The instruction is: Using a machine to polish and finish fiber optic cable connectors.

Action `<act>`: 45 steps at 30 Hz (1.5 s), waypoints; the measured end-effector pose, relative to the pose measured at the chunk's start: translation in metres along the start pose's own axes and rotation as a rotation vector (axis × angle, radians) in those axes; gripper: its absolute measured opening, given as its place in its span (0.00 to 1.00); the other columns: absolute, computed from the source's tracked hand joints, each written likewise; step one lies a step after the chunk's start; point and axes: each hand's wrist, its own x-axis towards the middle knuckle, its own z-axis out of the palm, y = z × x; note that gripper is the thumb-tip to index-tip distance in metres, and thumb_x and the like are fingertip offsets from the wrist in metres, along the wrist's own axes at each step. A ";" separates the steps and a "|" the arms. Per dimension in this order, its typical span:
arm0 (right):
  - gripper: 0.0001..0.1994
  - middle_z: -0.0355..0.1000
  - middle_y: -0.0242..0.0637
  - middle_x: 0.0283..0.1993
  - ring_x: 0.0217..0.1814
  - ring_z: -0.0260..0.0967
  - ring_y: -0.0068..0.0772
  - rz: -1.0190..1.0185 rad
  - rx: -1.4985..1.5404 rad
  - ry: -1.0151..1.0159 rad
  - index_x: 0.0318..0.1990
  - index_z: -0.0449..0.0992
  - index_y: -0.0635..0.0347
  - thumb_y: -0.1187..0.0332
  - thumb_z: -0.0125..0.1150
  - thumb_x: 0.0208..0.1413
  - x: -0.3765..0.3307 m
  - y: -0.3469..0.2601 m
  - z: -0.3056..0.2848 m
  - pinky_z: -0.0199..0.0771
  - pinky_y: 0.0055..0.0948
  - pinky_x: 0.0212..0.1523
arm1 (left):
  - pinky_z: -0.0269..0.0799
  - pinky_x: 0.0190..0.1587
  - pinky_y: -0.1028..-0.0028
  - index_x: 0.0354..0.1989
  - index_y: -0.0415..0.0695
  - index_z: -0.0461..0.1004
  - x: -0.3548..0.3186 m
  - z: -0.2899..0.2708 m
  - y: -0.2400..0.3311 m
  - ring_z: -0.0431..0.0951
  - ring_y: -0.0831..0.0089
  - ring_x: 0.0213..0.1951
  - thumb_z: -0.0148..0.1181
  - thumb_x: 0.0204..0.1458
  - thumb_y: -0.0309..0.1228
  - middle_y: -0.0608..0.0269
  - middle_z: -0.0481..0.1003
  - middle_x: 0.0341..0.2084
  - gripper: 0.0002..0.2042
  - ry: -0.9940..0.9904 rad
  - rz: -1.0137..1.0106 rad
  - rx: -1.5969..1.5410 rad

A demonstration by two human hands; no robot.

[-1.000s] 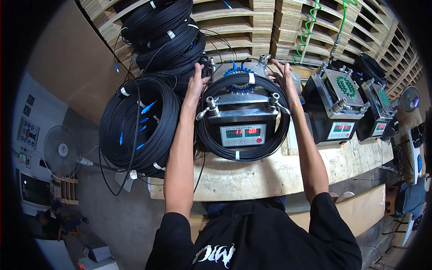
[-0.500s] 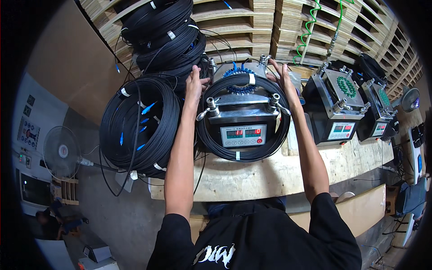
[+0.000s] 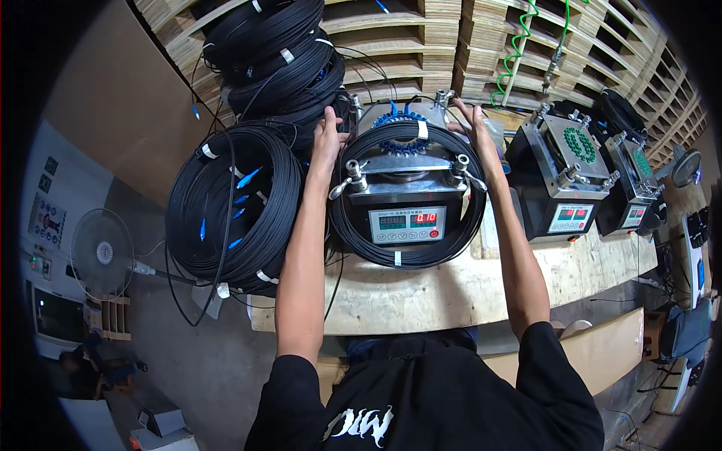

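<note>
A metal polishing machine [image 3: 421, 199] with a lit display panel [image 3: 407, 225] stands before me on the bench. A coil of black cable [image 3: 407, 260] loops around its front, tied with white tape. Blue connectors [image 3: 402, 143] sit in a ring on its top. My left hand [image 3: 327, 140] is beside the machine's far left corner, fingers apart, next to the coil's edge. At the far right corner is my right hand [image 3: 474, 126], its fingers spread near the clamp post [image 3: 444, 100]. Neither hand visibly grips anything; some of the fingertips are hidden.
To the left lies a large black cable coil [image 3: 233, 210] with blue connectors inside, before a stack of coils [image 3: 271, 68]. Two similar machines [image 3: 564, 169] with green rings stand at right. Wooden pallets [image 3: 421, 52] rise behind, with a green spiral hose [image 3: 515, 52]. A fan [image 3: 103, 252] is at left.
The lit digits on the near machine's display have changed. Both hands stay almost where they were, and the hanging hose end at the back has swung slightly left.
</note>
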 end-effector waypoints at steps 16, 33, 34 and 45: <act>0.37 0.72 0.42 0.45 0.44 0.72 0.25 -0.069 0.079 0.015 0.63 0.67 0.61 0.35 0.38 0.67 0.007 0.008 -0.010 0.75 0.23 0.44 | 0.68 0.47 0.75 0.63 0.44 0.69 -0.040 0.000 0.033 0.76 0.72 0.40 0.39 0.65 0.61 0.49 0.80 0.46 0.34 -0.257 0.017 -0.023; 0.44 0.73 0.41 0.48 0.48 0.68 0.28 -0.022 -0.167 0.012 0.54 0.76 0.67 0.31 0.30 0.65 -0.004 -0.016 0.008 0.66 0.22 0.55 | 0.72 0.52 0.76 0.53 0.36 0.77 -0.058 0.007 0.034 0.78 0.73 0.46 0.34 0.67 0.59 0.56 0.79 0.45 0.36 -0.307 0.098 -0.080; 0.44 0.73 0.40 0.46 0.47 0.69 0.27 0.006 -0.140 0.017 0.53 0.77 0.68 0.31 0.30 0.65 -0.005 -0.016 0.007 0.66 0.22 0.53 | 0.72 0.52 0.76 0.53 0.36 0.77 -0.059 0.006 0.035 0.78 0.73 0.46 0.34 0.67 0.59 0.56 0.79 0.45 0.36 -0.304 0.097 -0.080; 0.44 0.76 0.36 0.42 0.41 0.69 0.22 0.038 -0.140 -0.022 0.50 0.79 0.67 0.29 0.32 0.64 0.001 -0.009 0.000 0.68 0.18 0.44 | 0.69 0.57 0.73 0.62 0.39 0.71 -0.065 0.007 0.037 0.76 0.70 0.50 0.35 0.66 0.61 0.53 0.78 0.48 0.36 -0.226 0.076 -0.022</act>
